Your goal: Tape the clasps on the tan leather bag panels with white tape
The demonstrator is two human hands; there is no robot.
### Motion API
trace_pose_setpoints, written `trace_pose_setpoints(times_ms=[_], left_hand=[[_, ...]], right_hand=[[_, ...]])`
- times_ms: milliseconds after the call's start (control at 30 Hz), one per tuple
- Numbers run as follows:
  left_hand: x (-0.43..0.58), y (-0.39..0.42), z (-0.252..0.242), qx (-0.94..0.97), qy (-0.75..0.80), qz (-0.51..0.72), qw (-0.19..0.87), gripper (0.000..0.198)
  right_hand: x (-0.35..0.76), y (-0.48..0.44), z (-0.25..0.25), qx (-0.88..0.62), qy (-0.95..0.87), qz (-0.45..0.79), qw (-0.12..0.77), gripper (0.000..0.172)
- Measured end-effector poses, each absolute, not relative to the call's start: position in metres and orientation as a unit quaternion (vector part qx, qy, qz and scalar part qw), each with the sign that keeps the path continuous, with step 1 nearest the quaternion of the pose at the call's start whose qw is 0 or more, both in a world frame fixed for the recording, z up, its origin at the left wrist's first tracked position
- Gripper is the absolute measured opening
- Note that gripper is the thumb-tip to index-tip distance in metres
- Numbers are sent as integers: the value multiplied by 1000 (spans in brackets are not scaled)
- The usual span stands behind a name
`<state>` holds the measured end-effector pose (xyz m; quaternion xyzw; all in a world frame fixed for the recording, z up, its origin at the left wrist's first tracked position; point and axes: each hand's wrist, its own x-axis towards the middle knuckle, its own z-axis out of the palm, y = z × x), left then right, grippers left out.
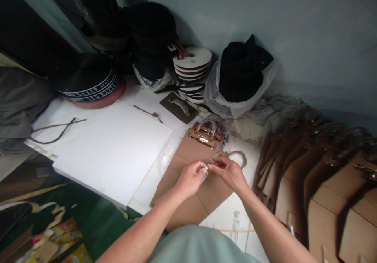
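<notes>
My left hand (191, 178) and my right hand (228, 171) meet at their fingertips, both pinching a small whitish piece (207, 167) too small to name. The two hands are over tan bag panels (188, 212) lying on the white table. Just beyond them, a plastic-wrapped handle and a gold clasp (203, 139) sit at the far end of one panel. Another wrapped handle (241, 159) curves out beside my right hand.
White sheets (118, 145) cover the left of the table. Rows of tan bag pieces (321, 192) stand at the right. Ribbon spools (193, 58), a dark panel with a handle (175, 111) and a plastic bag of black material (241, 78) lie toward the wall.
</notes>
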<state>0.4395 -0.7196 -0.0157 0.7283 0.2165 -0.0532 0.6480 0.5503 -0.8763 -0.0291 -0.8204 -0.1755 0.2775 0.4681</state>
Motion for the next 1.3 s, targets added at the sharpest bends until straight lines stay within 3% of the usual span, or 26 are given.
trace_pose_setpoints(times_ms=[333,667,833,1000,1167,1300], left_hand=[[460,-699,6,773,151,-85,610,17],[481,-686,-48,560,291,-163,758,15],[483,-673,-67,529,288,-157,783,22],[482,-672,-69,513,293,-159,791,25],[484,-670,-74,492,306,-160,799,24],[484,-669,-76,485,304,-158,805,25]], right_hand=[[578,-871,-25,-687,-232,441,529,28],[589,-857,12,-707,-323,421,468,28],[642,-834,-15,-769,-252,322,492,29],[692,-800,-54,-830,-275,275,401,22],[697,-784,-57,-875,-330,230,270,16],[695,-782,-56,-894,-321,190,249,16]])
